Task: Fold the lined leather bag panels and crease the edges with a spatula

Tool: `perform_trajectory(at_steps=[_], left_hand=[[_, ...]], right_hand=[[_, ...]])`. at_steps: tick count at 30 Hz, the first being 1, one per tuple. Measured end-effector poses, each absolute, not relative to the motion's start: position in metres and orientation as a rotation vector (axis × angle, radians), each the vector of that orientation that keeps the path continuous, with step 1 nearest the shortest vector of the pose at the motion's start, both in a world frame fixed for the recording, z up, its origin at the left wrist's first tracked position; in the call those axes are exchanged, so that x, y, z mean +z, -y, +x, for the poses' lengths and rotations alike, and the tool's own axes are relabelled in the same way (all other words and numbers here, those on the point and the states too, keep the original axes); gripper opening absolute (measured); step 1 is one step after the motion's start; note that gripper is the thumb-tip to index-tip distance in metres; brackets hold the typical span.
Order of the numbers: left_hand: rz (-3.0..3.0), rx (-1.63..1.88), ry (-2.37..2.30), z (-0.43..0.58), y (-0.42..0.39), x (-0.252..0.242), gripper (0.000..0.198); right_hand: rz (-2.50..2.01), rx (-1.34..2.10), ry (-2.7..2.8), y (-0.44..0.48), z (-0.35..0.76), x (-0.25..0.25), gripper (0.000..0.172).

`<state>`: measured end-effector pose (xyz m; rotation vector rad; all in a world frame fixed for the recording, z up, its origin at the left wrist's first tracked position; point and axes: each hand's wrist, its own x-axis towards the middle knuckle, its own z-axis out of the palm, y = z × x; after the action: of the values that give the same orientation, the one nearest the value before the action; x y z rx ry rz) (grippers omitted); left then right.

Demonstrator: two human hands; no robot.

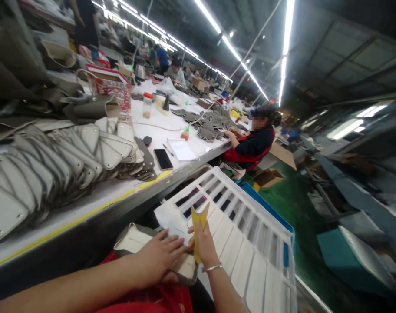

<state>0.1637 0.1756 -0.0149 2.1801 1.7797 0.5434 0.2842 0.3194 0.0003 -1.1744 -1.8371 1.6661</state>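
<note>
A yellow flat tool with a notched end (199, 215) stands upright in my right hand (205, 245), the fingers closed around it. A bracelet circles that wrist. Below it, on my lap, lies a grey folded leather piece with a cream inner side (136, 240). My left hand (163, 256) rests on this piece, fingers stretched out flat and tips close to the tool's lower end. Where the tool meets the piece is partly hidden by my fingers. Just beyond the hands, white strips (230, 243) lie on a white slatted plastic rack (250, 208).
Stacked grey leather pieces (54, 169) cover the near left of the white table (137, 130). Along its edge lie a phone (163, 159) and a notepad (181, 150). A seated person (255, 145) works farther along. A teal bin (354, 261) stands right on the green floor.
</note>
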Motion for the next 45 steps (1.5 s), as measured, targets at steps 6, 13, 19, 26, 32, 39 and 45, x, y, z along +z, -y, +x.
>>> perform_trajectory(at_steps=[6,13,19,26,32,39,45], left_hand=[[1.022,1.247,-2.136,0.079,-0.092,-0.029,0.044],[0.508,1.468,-1.557,0.084,-0.107,-0.057,0.062],[0.237,1.647,-1.296,0.082,-0.122,-0.055,0.093],[0.29,1.541,-1.666,0.084,-0.114,-0.07,0.086],[0.625,1.304,-2.162,0.1,-0.086,-0.113,0.058],[0.886,0.993,-2.435,0.112,-0.066,-0.137,0.055],[0.9,0.958,-2.434,0.125,-0.058,-0.156,0.059]], right_hand=[[-0.865,2.083,2.529,-0.322,0.259,0.034,0.034],[-0.341,0.813,3.466,-0.331,0.185,0.03,0.018],[-0.02,0.143,3.256,-0.301,0.115,0.006,0.047],[0.718,0.229,3.057,-0.284,0.06,-0.011,0.049],[0.951,0.445,2.959,-0.281,0.052,-0.019,0.044],[0.939,0.521,2.901,-0.279,0.058,-0.021,0.047],[0.961,0.476,2.912,-0.283,0.063,-0.019,0.049]])
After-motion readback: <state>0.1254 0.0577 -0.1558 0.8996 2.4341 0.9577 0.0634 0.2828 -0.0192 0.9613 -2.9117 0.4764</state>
